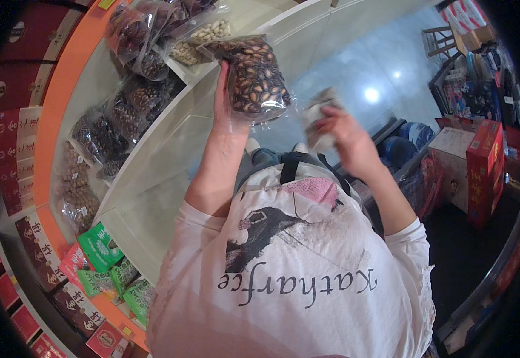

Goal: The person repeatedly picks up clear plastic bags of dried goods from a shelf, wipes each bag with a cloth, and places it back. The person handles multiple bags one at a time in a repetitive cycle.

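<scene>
My left hand [224, 96] holds up a clear plastic bag of dark watermelon seeds [260, 76]. Its palm and most of its fingers are hidden behind the bag. To the right of the bag, my right hand [343, 134] grips a crumpled greyish-white cloth [322, 114]. Both this hand and the cloth are blurred. A small gap separates the cloth from the bag. Behind my left hand stands a pale display counter [166, 123], with more bagged seeds [128, 112] and a bag of pale shelled-looking nuts [208, 33] in its compartments.
Bags of round brown nuts [78, 188] and green snack packets [101, 246] lie at the left. Red gift boxes [18, 156] line an orange-edged shelf [47, 134]. At the right are a red carton [486, 170], large blue water bottles [399, 147] and a wooden stool [441, 40].
</scene>
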A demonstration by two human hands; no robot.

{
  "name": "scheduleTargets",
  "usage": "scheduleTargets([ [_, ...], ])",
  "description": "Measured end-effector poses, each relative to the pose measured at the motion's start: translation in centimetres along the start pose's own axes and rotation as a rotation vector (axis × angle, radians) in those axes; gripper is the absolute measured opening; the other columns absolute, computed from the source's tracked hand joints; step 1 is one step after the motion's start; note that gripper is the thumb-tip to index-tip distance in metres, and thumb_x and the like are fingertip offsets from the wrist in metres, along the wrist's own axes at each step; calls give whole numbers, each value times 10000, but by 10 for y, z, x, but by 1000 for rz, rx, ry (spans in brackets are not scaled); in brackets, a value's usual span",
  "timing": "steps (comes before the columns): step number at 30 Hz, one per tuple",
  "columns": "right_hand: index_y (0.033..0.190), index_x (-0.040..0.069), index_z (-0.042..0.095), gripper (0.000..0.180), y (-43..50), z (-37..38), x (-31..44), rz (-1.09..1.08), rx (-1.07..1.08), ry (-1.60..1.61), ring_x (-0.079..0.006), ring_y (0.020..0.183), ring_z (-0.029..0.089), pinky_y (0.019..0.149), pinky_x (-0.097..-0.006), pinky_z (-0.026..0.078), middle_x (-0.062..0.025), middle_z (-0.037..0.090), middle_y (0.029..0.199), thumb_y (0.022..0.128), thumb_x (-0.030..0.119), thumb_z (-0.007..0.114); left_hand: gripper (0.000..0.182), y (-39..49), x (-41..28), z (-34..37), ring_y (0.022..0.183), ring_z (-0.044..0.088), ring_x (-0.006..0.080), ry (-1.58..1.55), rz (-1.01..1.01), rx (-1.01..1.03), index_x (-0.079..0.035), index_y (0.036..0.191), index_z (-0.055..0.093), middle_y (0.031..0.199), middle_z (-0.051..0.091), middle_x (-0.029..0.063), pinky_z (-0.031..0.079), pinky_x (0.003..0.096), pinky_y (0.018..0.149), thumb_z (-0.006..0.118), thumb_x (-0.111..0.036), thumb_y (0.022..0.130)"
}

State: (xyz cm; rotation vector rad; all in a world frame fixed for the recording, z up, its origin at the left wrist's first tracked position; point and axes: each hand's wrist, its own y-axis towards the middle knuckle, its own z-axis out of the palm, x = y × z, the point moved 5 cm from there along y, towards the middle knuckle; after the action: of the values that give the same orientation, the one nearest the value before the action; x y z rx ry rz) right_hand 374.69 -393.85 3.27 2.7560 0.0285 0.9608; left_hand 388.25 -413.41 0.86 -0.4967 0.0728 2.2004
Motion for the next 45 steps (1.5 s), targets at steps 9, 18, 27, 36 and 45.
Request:
scheduleTargets([
  [9, 1335, 23, 506, 397, 56, -6, 22, 126, -284, 839, -201, 1218, 519, 1014, -331, 402, -153, 509, 1381, 946, 91, 463, 556, 3, 29, 21, 1119, 594, 262, -47, -45, -28, -67, 1334, 489, 1244, 601, 102, 478, 439, 976, 365, -493, 998],
  [18, 1230, 15, 583, 357, -24, 1, -35, 618, -11, 799, -212, 1091, 610, 955, -333, 460, -126, 617, 1223, 928, 106, 415, 554, -5, 17, 28, 1069, 607, 231, 263, 146, -129, -71, 1316, 491, 1206, 607, 87, 501, 404, 935, 411, -509, 987],
  [27, 1340, 4, 463, 480, 33, -3, -31, 401, -268, 1125, -155, 1092, 556, 963, -311, 438, -84, 602, 1214, 983, 310, 556, 556, -2, 69, 46, 1185, 502, 183, 645, 219, -115, -33, 1388, 387, 1311, 515, 66, 391, 349, 1025, 484, -413, 993],
  [36, 1196, -2, 562, 488, 42, -19, -80, 495, -526, 1020, -117, 965, 601, 882, -284, 479, -45, 660, 1069, 771, 89, 786, 662, 41, 80, 35, 1124, 547, 172, 696, 137, -126, -10, 1300, 381, 1236, 554, 86, 431, 328, 991, 787, -48, 779],
  [45, 1235, 58, 584, 530, 125, -111, -115, 95, -512, 155, -320, 1286, 477, 1052, -385, 399, -163, 507, 1373, 736, -121, 586, 570, 152, 86, 33, 1091, 577, 181, 903, 96, -179, -6, 1241, 472, 1205, 593, 82, 458, 321, 956, 780, -35, 762],
])
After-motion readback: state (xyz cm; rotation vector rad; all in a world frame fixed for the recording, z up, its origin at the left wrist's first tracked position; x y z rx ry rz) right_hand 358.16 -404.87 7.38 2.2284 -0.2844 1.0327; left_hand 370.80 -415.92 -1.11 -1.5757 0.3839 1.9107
